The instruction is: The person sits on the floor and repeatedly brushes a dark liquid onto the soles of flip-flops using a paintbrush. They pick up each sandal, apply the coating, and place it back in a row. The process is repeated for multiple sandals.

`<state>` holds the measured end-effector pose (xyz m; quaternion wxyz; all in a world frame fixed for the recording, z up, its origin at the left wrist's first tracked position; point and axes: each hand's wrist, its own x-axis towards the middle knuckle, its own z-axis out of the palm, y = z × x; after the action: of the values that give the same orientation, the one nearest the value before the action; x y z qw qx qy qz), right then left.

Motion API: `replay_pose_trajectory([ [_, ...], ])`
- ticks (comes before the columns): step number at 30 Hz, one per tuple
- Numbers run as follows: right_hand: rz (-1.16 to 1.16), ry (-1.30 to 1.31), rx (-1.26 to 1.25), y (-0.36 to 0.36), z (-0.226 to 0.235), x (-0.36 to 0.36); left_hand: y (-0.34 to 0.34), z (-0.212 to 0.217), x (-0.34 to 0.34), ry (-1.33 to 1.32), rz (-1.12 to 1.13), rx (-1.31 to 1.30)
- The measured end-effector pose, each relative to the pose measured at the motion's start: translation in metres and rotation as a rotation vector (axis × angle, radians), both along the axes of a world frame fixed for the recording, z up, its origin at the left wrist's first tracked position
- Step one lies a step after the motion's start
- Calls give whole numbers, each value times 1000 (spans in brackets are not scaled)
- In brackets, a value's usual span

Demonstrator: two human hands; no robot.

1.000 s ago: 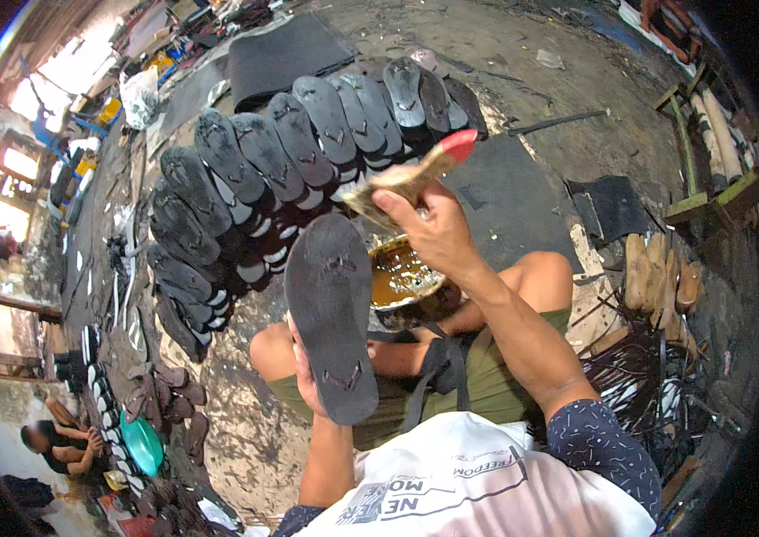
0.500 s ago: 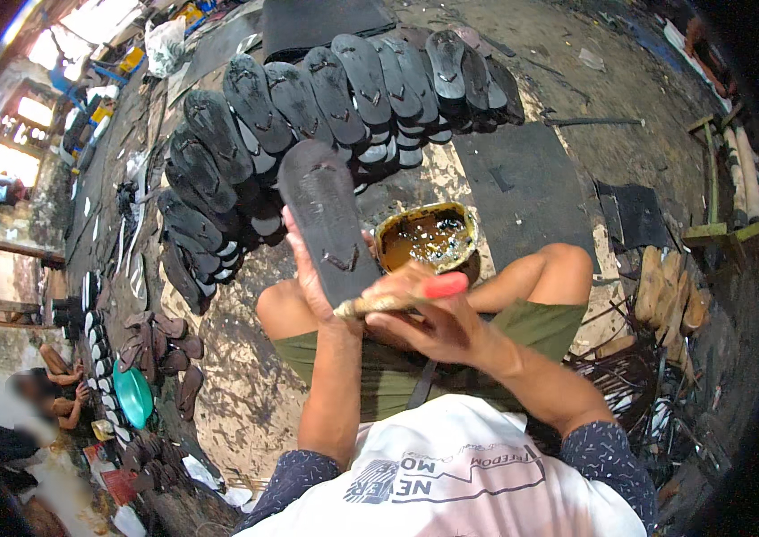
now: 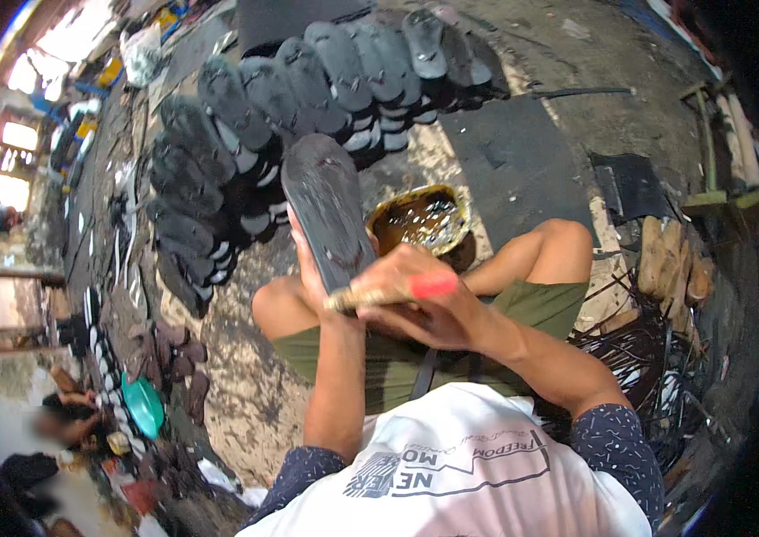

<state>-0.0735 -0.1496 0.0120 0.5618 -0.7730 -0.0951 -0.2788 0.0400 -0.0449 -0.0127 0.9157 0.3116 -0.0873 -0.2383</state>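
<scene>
My left hand [image 3: 307, 268] is wrapped round a dark sandal sole [image 3: 329, 201], which points away from me with its broad face up. Streaks of wet sheen run along that face. In my right hand [image 3: 420, 309] is a brush with a red handle [image 3: 434, 285]; its pale bristle end lies at the sole's near end. Just beyond my right hand stands a yellowish tub [image 3: 466, 217] of brown, shiny liquid.
Rows of dark sandal soles [image 3: 303, 85] curve across the ground ahead. A black sheet [image 3: 523, 166] lies right of the tub. Wooden foot forms [image 3: 661, 264] sit at right. At left are a teal basin [image 3: 142, 404] and another person [image 3: 66, 421].
The brush stays near the sole's near end, its handle shifted slightly left. The sole's face now shows more wet streaks. The whole view has shifted a little.
</scene>
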Motion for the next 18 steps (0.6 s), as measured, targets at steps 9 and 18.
replay_pose_trajectory([
  [9, -381, 313, 143, -134, 9, 97, 41, 12, -42, -172, -71, 404],
  [18, -580, 332, 432, -150, -60, 41, 284, -35, 60, 196, 521, 99],
])
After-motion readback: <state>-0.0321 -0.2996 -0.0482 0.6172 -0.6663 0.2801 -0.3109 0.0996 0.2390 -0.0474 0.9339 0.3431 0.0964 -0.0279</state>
